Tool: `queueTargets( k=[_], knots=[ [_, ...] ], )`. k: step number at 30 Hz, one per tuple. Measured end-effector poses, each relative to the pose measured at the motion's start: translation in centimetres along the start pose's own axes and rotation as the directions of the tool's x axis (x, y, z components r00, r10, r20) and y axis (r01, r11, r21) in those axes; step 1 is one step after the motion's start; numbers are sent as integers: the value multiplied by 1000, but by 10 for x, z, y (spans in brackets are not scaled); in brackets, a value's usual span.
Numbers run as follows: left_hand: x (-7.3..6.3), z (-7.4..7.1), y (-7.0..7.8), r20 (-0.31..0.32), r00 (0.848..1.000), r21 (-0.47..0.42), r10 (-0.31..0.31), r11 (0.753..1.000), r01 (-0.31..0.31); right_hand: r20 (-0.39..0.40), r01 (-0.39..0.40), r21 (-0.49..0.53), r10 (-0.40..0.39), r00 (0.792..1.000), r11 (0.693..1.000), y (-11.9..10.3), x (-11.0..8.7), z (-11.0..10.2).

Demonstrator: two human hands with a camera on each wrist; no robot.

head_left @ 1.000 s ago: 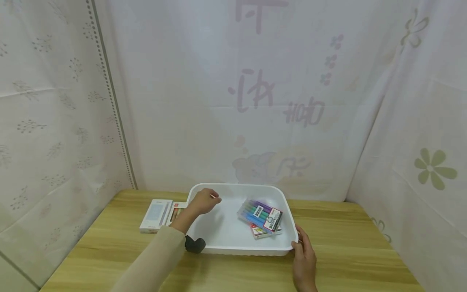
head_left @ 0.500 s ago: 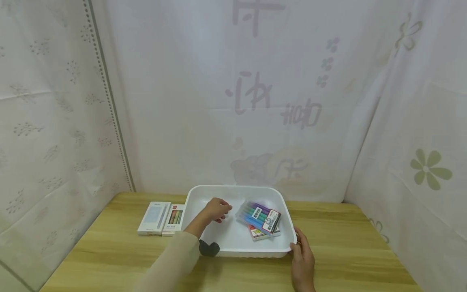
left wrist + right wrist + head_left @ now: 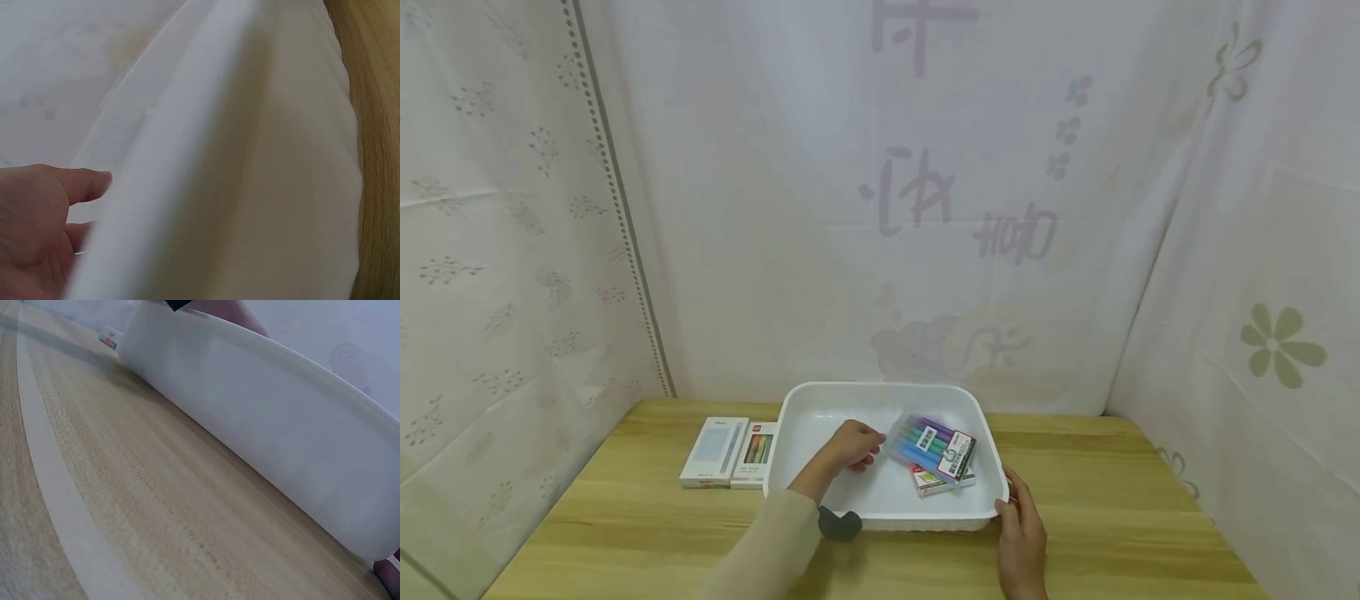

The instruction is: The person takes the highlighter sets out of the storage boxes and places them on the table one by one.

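My left hand reaches over the near-left rim into the white plastic tray. Its fingertips are right at the left end of a clear pack of coloured felt-tip pens. The left wrist view shows the thumb stretched toward the tray wall, with the pens out of sight. Under the pens lies a small flat box, partly covered by them. At the tray's near right corner, my right hand grips the edge, the thumb in front and the fingers along the side.
Left of the tray, a white box with a blue panel and a box with a window showing coloured sticks lie side by side on the wooden table. A patterned curtain hangs behind. A black wrist device sits near the tray's front rim.
My left hand has moved right and down inside the tray, from its left side to the pen pack. The right hand stays at the corner.
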State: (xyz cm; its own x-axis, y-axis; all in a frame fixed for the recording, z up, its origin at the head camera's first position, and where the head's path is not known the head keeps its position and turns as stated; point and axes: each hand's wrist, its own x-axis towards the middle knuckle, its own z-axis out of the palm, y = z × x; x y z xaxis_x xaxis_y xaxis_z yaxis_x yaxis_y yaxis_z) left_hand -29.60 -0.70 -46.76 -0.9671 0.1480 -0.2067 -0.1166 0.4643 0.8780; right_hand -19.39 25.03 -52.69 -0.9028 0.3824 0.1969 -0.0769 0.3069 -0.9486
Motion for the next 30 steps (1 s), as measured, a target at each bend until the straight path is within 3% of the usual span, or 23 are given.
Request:
queueTargets(
  k=[8, 18, 30],
  knots=[
    [3, 6, 0, 22, 1000, 0, -9, 1000, 9, -5, 2, 16, -2, 1000, 1000, 2, 0, 1],
    [8, 14, -2, -8, 998, 12, 56, 998, -56, 9, 15, 14, -15, 1000, 1000, 1, 1, -1],
    [5, 13, -1, 25, 1000, -87, -19, 996, 21, 16, 19, 43, -20, 1000, 999, 2, 1, 0]
  ],
)
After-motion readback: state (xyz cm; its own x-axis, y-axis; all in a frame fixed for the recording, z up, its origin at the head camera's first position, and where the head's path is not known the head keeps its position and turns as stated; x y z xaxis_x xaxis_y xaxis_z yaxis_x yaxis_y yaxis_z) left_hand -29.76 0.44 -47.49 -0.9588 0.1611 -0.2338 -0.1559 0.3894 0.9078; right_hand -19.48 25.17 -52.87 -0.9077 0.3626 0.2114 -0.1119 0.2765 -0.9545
